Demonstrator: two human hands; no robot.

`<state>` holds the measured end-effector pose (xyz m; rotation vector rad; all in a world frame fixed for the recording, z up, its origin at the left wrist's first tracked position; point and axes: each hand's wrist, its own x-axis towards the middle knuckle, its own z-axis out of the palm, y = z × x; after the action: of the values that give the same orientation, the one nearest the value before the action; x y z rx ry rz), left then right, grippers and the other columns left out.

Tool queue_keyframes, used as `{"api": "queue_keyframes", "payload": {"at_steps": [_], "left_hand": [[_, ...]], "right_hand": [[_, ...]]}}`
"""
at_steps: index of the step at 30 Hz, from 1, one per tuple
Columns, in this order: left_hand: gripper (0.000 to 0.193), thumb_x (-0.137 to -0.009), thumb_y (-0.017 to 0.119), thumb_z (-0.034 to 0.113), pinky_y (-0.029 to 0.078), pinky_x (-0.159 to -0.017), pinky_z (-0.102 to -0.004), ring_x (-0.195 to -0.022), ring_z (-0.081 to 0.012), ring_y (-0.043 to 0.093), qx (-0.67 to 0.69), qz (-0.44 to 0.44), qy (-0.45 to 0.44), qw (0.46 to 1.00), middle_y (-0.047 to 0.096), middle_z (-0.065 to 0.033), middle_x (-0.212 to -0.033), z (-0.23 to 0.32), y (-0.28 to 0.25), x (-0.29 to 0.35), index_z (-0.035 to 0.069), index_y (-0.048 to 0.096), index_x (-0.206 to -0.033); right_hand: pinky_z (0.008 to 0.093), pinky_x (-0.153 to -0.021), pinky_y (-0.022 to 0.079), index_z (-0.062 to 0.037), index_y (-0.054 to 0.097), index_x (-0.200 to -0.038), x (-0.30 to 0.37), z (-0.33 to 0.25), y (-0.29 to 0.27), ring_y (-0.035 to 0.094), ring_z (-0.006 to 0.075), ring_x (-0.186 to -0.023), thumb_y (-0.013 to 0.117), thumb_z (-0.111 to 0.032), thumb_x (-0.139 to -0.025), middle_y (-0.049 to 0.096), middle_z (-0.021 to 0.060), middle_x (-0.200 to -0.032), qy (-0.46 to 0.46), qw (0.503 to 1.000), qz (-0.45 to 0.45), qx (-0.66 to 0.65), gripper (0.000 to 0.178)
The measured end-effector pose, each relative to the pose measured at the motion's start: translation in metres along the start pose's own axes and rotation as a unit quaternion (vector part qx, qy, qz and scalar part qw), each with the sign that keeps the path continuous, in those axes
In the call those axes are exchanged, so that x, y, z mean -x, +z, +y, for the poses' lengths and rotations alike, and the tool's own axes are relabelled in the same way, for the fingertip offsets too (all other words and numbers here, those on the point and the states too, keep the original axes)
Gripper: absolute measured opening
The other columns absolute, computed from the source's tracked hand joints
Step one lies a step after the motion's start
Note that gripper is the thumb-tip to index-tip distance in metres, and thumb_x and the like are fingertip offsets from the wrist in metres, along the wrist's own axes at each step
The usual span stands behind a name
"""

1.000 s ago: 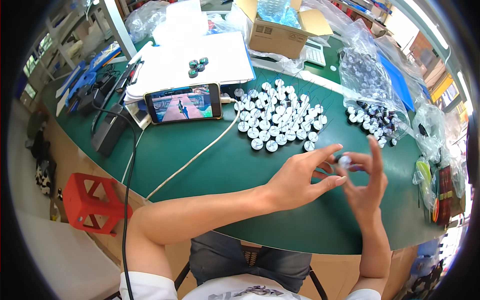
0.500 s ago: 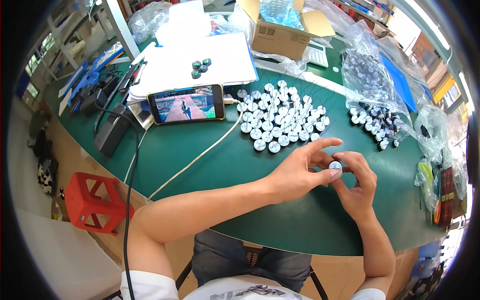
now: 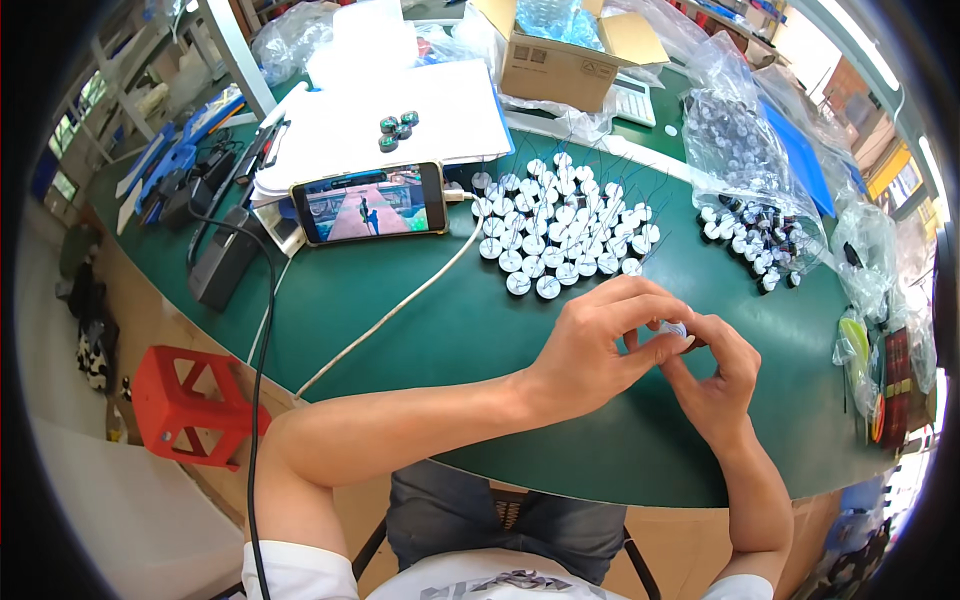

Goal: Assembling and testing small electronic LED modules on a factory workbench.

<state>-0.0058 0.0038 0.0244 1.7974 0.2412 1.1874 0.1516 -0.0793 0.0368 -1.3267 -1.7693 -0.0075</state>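
A small round part with a white face (image 3: 674,328) is held above the green table (image 3: 420,310), mostly covered by fingers. My left hand (image 3: 595,350) pinches it, thumb and index finger meeting over its face. From the other side my right hand (image 3: 722,375) grips it with curled thumb and fingers. Just beyond my hands stands a group of similar round parts (image 3: 553,225), white faces up, dark sides and thin wires showing. To the right, a loose heap of similar parts (image 3: 755,240) spills from a clear plastic bag (image 3: 735,150).
A phone (image 3: 370,205) playing a video leans against white sheets (image 3: 440,95), its white cable (image 3: 385,325) crossing the table. Several dark round pieces (image 3: 396,130) lie on the sheets. An open cardboard box (image 3: 555,75) stands behind. A red stool (image 3: 185,410) is at the left.
My left index finger, stretched out and lifted before, has come down onto the part beside the thumb. The part's white face is now more covered.
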Motion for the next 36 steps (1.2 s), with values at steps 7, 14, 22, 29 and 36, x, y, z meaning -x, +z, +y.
{"api": "queue_keyframes", "payload": {"at_steps": [7,14,22,29,36], "left_hand": [[0.022,-0.082,0.072,0.002,0.049,-0.062,-0.0250,-0.080,-0.0119,0.063,0.004,0.012,-0.002,1.000,0.068,-0.0042,-0.096,0.0008,0.0005,-0.0015,0.006,0.067,-0.102],[0.017,-0.085,0.069,0.002,0.050,-0.066,-0.0241,-0.082,-0.0109,0.065,0.075,0.013,-0.093,0.993,0.068,-0.0036,-0.101,0.0037,-0.0023,-0.0006,0.005,0.067,-0.101],[0.017,-0.085,0.069,0.002,0.051,-0.065,-0.0242,-0.084,-0.0115,0.065,0.058,0.000,-0.083,0.995,0.068,-0.0042,-0.102,0.0035,-0.0017,-0.0020,0.005,0.067,-0.102],[0.027,-0.086,0.070,0.011,0.050,-0.063,-0.0241,-0.076,-0.0106,0.063,0.051,0.037,-0.069,0.996,0.067,-0.0047,-0.087,0.0058,0.0018,-0.0028,0.004,0.064,-0.111],[0.038,-0.086,0.072,0.013,0.050,-0.067,-0.0228,-0.079,-0.0076,0.062,0.088,-0.022,-0.150,0.984,0.065,-0.0024,-0.089,0.0087,-0.0028,-0.0006,0.007,0.059,-0.121]], "right_hand": [[0.0268,-0.059,0.054,0.0006,0.065,-0.098,0.0045,0.0008,0.0007,0.065,0.0172,-0.070,0.079,0.002,-0.070,0.069,0.0100,-0.087,0.056,0.997,0.021,-0.057,0.031],[0.0267,-0.059,0.055,0.0005,0.065,-0.103,0.0014,0.0025,0.0007,0.066,0.0168,-0.076,0.077,0.003,-0.071,0.069,0.0104,-0.091,0.042,0.997,0.006,-0.068,0.034],[0.0268,-0.058,0.054,-0.0002,0.066,-0.102,0.0026,-0.0026,0.0054,0.066,0.0182,-0.073,0.075,0.004,-0.072,0.069,0.0107,-0.091,0.056,0.996,0.028,-0.070,0.031],[0.0265,-0.057,0.052,0.0013,0.066,-0.102,0.0005,-0.0048,-0.0016,0.064,0.0170,-0.067,0.076,0.000,-0.073,0.068,0.0114,-0.086,0.035,0.999,0.004,-0.024,0.030],[0.0256,-0.057,0.051,0.0012,0.065,-0.101,-0.0004,-0.0015,-0.0023,0.062,0.0159,-0.063,0.075,0.000,-0.073,0.067,0.0105,-0.083,0.023,0.998,0.046,-0.039,0.029]]}}
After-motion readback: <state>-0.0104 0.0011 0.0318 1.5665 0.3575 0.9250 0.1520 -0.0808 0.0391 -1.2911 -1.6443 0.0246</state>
